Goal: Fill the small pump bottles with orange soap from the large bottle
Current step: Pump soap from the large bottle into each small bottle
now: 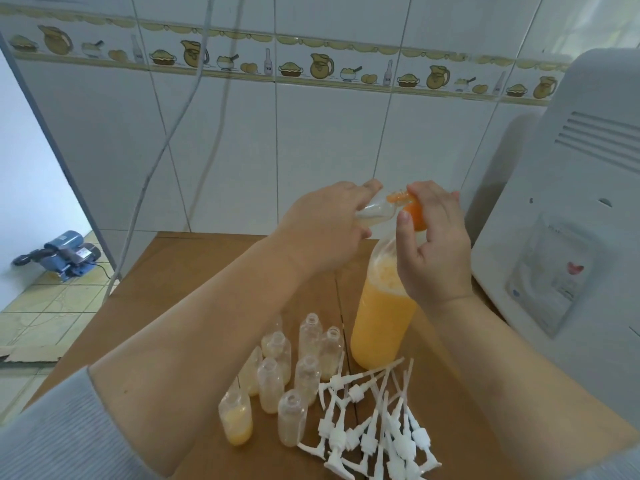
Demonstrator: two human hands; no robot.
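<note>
Head view looks down on a brown cardboard surface (194,271) set against a white tiled wall (311,133) with a border of jugs and pies. Right of centre in the frame stands the large bottle (381,323), upright, its lower part filled with orange soap and foam above that. The right hand (433,244) sits at the neck of this bottle, fingers curled round an orange piece (414,214) at its top; whether that piece is a cap or a funnel I cannot tell. The left hand (325,230) grips a small clear bottle (375,211), tipped on its side with its mouth towards the orange piece and nearly touching it; a little orange liquid shows at that mouth. In the lower middle of the frame, just left of the large bottle's base, a cluster of small pump bottles (287,368) stands upright without tops; most look clear or hold a pale residue, while the nearest one at lower left (237,420) has orange soap in its bottom part. Just right of the cluster, at the lower centre-right, lies a loose heap of white pump heads (374,424) with their tubes pointing upward. A white appliance (571,220) fills the right edge, and a blue pump motor (65,254) lies on the tiled floor at mid left.
</note>
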